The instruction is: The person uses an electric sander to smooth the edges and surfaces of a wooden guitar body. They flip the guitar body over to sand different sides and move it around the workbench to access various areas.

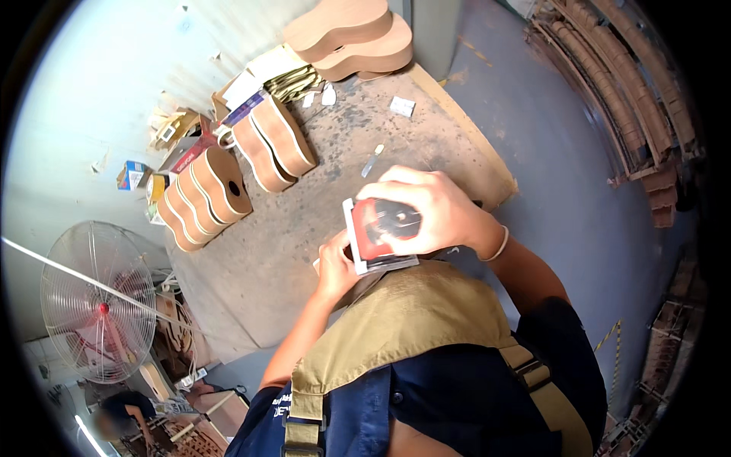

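My right hand [438, 209] is closed around a red and black hand-held sander [371, 227] with a pale square base, held just in front of my apron. The sander's base faces left and towards me, tilted off level. My left hand [337, 263] is below and left of it, its fingers curled and partly hidden behind the sander. A pale edge shows beside the left fingers; what they grip is mostly covered. Ahead on the worktable [289, 228] lies a small brush or knife with a pale end [372, 161].
Small guitar-shaped wooden bodies [204, 199] stand in rows at the table's left, with another group [274, 143] beside them. More bodies [354, 38] are stacked at the far end. A small white box [402, 107] lies nearby. A large fan [99, 301] and another person [126, 419] are at left.
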The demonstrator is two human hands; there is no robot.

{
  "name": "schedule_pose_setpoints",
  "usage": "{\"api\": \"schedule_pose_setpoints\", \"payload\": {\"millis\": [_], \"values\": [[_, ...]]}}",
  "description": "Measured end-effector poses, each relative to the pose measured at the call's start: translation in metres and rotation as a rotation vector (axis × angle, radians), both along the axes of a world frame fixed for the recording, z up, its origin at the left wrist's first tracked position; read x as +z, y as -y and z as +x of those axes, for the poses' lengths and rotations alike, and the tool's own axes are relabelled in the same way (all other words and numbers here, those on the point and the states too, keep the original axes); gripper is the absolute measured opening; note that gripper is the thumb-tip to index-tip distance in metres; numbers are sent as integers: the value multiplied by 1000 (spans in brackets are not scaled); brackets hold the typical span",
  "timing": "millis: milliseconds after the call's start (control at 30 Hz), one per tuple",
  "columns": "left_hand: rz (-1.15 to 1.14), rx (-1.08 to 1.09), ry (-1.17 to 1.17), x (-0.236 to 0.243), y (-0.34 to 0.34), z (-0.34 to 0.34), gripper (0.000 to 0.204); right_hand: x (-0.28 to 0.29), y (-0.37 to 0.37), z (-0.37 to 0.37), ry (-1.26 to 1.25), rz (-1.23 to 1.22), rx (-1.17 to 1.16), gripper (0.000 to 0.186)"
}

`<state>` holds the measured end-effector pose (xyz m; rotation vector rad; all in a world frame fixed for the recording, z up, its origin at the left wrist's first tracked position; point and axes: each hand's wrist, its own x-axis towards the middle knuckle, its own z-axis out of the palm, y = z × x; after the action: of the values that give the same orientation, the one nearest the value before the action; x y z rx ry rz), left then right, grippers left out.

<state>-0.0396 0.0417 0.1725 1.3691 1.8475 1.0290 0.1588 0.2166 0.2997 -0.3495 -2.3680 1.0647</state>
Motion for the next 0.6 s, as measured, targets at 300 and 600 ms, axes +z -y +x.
{"api": "schedule_pose_setpoints", "payload": {"millis": [300,600], "values": [[-10,22,299,6,57,-63,71,-26,-3,-8,4,36,34,56],[28,-20,150,-3,57,-73,73,15,32,-64,10,75,168,56]]}}
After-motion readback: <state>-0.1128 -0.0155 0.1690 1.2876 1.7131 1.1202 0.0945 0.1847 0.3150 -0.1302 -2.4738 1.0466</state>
